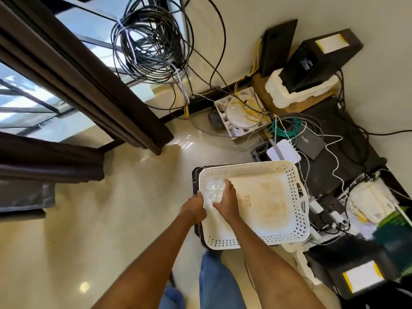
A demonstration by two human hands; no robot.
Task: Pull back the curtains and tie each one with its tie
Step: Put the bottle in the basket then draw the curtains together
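Two dark brown curtains hang by the window: one (93,85) runs diagonally from the upper left to the floor, the other (51,161) bunches at the left edge. No tie shows on either. Both hands are away from the curtains, at a white perforated basket (289,197) in the lower middle. My left hand (194,209) grips the basket's left rim. Inside that same corner, my right hand (226,200) holds a clear round ribbed plastic piece (214,190).
A coil of black cables (151,43) hangs by the window. Network boxes, a white round device (240,112), foam packing (296,90) and tangled wires crowd the floor along the right wall. Shiny cream floor (111,219) lies between me and the curtains.
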